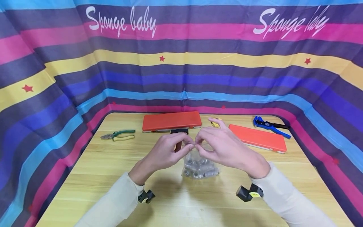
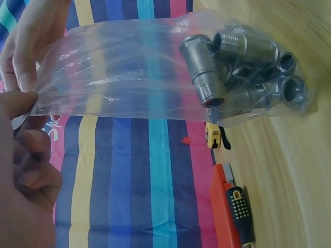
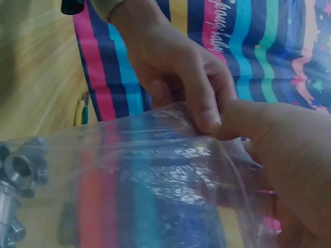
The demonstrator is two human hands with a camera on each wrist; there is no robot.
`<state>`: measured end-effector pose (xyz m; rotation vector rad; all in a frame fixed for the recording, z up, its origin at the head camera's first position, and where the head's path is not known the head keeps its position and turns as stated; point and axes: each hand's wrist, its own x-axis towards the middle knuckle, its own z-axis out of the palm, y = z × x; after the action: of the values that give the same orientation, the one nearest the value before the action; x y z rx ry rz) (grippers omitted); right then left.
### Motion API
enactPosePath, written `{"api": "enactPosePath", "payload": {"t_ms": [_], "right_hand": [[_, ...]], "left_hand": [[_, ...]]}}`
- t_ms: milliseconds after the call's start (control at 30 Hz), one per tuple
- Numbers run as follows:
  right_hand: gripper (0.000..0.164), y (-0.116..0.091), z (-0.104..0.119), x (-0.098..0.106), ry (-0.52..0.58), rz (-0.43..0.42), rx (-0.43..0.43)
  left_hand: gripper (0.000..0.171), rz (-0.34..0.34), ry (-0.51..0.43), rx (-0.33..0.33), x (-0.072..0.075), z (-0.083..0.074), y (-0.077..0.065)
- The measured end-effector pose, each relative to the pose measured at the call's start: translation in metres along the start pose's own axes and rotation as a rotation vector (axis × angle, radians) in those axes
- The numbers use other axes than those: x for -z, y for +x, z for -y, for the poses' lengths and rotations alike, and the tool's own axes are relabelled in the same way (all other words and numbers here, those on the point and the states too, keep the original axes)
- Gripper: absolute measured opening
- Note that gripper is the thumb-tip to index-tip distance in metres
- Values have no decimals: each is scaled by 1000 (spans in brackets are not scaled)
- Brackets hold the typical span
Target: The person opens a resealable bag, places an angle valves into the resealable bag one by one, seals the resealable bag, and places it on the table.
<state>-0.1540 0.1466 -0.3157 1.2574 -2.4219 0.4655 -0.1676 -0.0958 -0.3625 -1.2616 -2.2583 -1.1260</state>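
A clear plastic bag hangs upright from both hands, its bottom low over the wooden table. Several threaded metal pipe fittings lie gathered in the bottom of the bag, while its upper part is flat. My left hand pinches the bag's top edge between thumb and forefinger. Right beside it, my right hand pinches the same edge, the fingertips of both hands meeting. In the right wrist view the bag's upper edge runs down from the fingertips, partly hidden by the right hand.
Behind the hands lie two red cases, a black-handled screwdriver and a yellow tape measure. Green-and-yellow pliers are on the left, a blue wire stripper at the far right. Striped cloth walls the table's back and sides.
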Motion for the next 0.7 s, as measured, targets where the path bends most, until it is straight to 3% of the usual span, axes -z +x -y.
{"api": "enactPosePath", "payload": {"t_ms": [133, 300, 533, 700], "right_hand": [[13, 0, 0, 0, -10, -21, 38], [14, 0, 0, -1, -43, -56, 89], [14, -1, -2, 5, -134, -8, 111], [16, -9, -10, 11, -146, -2, 118]], "left_hand": [[6, -3, -3, 1, 1, 1, 0], [4, -10, 12, -51, 0, 2, 0], [12, -26, 45, -131, 0, 4, -2], [13, -48, 24, -133, 2, 7, -6]]}}
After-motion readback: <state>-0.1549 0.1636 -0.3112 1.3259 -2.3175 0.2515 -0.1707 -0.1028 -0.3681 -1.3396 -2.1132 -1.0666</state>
